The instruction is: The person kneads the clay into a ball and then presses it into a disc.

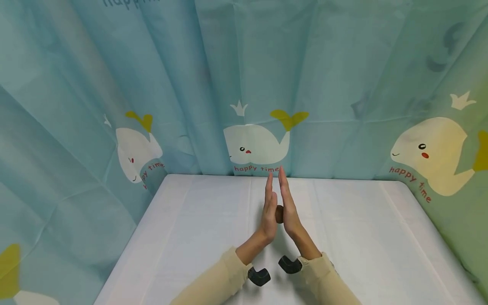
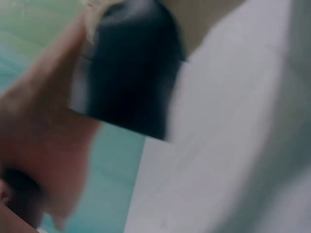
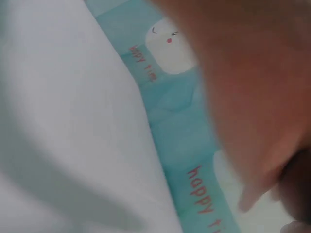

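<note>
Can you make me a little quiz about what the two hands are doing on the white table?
1. True or false: the left hand and right hand have straight fingers.
2. What sits between the palms? A) a small brown lump B) a spoon C) a cup
3. What animal is printed on the blue curtain behind the white table?

Key: 1 true; 2 A; 3 a whale.

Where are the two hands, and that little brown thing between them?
left hand (image 1: 269,216), head view, on the palm's back.
right hand (image 1: 289,207), head view, on the palm's edge.
brown thing (image 1: 279,214), head view, on the part showing between the palms.
</note>
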Demonstrator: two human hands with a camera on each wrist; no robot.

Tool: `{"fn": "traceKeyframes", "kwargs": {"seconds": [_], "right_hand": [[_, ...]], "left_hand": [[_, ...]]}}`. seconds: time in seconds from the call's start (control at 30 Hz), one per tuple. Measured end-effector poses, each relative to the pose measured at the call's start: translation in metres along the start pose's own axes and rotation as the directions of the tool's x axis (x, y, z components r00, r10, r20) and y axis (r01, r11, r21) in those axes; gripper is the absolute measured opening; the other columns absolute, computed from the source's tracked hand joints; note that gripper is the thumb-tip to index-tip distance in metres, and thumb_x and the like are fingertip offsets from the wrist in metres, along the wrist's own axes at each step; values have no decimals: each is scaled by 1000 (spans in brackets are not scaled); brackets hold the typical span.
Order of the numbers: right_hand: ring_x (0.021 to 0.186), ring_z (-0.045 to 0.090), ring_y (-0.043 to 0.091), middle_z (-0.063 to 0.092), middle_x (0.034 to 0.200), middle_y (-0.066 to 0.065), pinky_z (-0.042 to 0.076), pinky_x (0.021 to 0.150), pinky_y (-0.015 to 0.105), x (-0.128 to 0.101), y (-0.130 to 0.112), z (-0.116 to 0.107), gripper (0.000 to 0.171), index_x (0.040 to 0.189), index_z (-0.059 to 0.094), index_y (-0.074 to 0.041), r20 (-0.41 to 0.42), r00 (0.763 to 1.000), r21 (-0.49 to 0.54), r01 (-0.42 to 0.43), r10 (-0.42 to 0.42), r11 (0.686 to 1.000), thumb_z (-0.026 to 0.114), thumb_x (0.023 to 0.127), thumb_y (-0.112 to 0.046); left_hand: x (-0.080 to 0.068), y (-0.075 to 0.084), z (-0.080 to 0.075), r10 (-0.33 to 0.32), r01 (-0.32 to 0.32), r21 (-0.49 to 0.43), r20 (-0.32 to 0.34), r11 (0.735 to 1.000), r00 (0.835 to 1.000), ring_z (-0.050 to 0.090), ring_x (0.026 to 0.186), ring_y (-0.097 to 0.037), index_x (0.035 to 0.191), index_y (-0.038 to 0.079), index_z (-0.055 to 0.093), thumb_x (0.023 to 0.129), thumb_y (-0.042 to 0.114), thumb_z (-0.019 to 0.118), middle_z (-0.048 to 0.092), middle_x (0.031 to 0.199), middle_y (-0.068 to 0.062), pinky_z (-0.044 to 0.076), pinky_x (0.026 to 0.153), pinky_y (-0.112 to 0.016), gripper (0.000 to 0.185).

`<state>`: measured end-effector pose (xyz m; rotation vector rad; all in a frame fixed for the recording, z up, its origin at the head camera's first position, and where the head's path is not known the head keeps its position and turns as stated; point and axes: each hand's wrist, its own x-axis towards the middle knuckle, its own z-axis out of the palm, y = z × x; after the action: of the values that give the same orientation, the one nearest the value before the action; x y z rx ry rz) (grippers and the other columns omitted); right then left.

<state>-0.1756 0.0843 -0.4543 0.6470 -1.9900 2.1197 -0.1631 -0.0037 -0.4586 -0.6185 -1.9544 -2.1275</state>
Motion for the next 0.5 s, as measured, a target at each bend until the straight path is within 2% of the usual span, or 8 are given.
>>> {"fn": "traceKeyframes", "kwargs": {"seconds": [0.07,0.1,0.23,0.37,0.5], "right_hand": [[157,4,14,4,173,-4,-1,123,54,-3,4,0,55,167,7,-26,-1,1000,7,-27,27,1000,14,113,-36],[157,4,14,4,172,-5,-1,123,54,-4,5,0,55,167,7,-27,-1,999,8,-38,38,999,13,113,-36],[157,2,14,4,171,-10,-2,122,55,-12,7,4,54,167,5,-28,7,999,24,-44,44,999,12,113,-35],[157,-2,15,1,172,-9,-4,121,56,-18,1,9,56,167,4,-26,14,1000,20,-5,4,1000,13,113,-36],[157,-5,17,-1,172,-5,-3,121,58,-17,-9,11,58,167,4,-25,22,1000,6,16,-16,1000,16,112,-38]], "left_hand": [[2,3,0,22,-22,-5,1,1000,1000,22,152,-12,167,18,4,111,29,17,2,173,0,19,121,-33,59],[4,4,-1,30,-30,-11,1,999,1000,3,156,-12,167,17,3,111,29,17,1,173,0,8,125,-38,59],[13,6,-4,44,-44,-24,-12,999,999,0,158,-22,167,15,3,110,31,18,-1,173,-4,4,124,-54,60],[20,1,-8,37,-37,-9,-29,999,999,0,158,-22,167,20,4,111,34,19,1,173,-2,2,123,-57,60],[19,-6,-8,8,-9,-15,-21,1000,1000,0,158,-23,167,21,2,111,38,20,0,173,-2,3,123,-59,62]]}}
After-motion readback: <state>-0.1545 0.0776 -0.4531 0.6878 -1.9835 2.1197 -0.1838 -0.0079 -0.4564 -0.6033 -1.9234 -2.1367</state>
